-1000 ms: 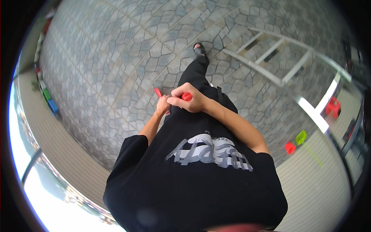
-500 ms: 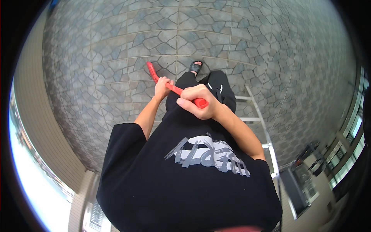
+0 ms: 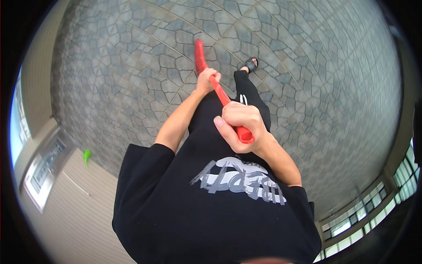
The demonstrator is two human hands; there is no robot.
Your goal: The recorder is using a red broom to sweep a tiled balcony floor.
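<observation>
A red broom (image 3: pixel 220 91), by its look, slants down in front of me. Its narrow ridged head (image 3: pixel 200 55) is at the far end, over the stone floor. My right hand (image 3: pixel 242 125) is wrapped round the handle near its top, and the round handle end sticks out below the fist. Farther down the shaft, close to the head, my left hand (image 3: pixel 207 80) is also closed on it. Whether the head touches the floor I cannot tell.
Patterned stone paving (image 3: pixel 303 57) spreads ahead and to both sides. My sandalled foot (image 3: pixel 251 64) is on it. A beige wall (image 3: pixel 79 202) runs along the left, with a bright green object (image 3: pixel 87 156) beside its base. Windows (image 3: pixel 351 224) line the lower right.
My view has turned, and the white ladder at the right is out of sight. Both hands and the broom have shifted right in view, the broom pointing more straight ahead. The grip holds.
</observation>
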